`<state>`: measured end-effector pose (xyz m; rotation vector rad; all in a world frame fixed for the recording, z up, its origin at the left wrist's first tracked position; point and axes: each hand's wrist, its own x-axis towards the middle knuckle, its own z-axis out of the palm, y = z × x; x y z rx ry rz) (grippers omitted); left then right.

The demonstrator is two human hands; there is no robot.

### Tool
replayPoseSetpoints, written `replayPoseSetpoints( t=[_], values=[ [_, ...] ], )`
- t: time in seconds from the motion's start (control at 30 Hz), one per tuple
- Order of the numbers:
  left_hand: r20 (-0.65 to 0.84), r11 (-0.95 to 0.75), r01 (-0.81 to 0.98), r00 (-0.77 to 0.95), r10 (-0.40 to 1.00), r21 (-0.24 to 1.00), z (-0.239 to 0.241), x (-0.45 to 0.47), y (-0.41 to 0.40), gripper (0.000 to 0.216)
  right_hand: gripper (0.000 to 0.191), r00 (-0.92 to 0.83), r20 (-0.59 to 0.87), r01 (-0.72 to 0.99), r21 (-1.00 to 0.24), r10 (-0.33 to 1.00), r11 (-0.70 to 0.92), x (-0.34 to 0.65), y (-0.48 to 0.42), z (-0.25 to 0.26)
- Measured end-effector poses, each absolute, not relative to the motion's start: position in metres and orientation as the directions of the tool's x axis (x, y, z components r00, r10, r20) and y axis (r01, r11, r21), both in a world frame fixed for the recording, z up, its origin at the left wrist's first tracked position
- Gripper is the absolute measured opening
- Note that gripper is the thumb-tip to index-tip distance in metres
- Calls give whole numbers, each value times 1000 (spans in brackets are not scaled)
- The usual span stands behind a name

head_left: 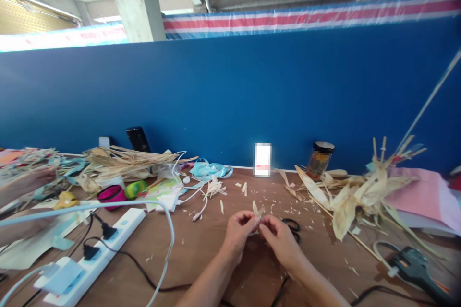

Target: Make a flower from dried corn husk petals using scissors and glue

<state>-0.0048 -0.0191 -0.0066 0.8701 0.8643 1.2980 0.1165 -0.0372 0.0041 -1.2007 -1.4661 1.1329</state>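
Note:
Above the brown table (201, 268), my left hand (237, 232) and my right hand (279, 240) meet at the fingertips. Between them both pinch a small pale strip of dried corn husk (256, 209), its pointed end sticking up. The lower part of the strip is hidden by the fingers. Black-handled scissors (295, 225) lie just beyond my right hand, partly covered by it. Small husk scraps (245, 188) are scattered over the table in front of my hands.
Dried husks (355, 196), a lidded jar (320, 160) and a glue gun (418, 268) are at right. At left lie a white power strip (120, 237), cables, a green tape roll (136, 189) and a co-worker's hands (32, 184). A blue partition (223, 96) stands behind.

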Motion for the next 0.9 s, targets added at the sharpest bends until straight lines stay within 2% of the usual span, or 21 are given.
replayPoseSetpoints(
  t=[0.27, 0.43, 0.9],
  values=[
    [-57, 96, -444, 99, 993, 891, -8, -4, -19, 20, 16, -113, 90, 52, -994, 989, 96, 112, -37, -3],
    [-86, 113, -402, 83, 993, 909, -12, -2, -20, 24, 16, -97, 59, 51, -997, 994, 64, 114, -37, -12],
    [-50, 93, -413, 112, 992, 906, -5, -3, -25, 23, 20, -96, 106, 58, -992, 990, 112, 117, -42, -5]
  ],
)
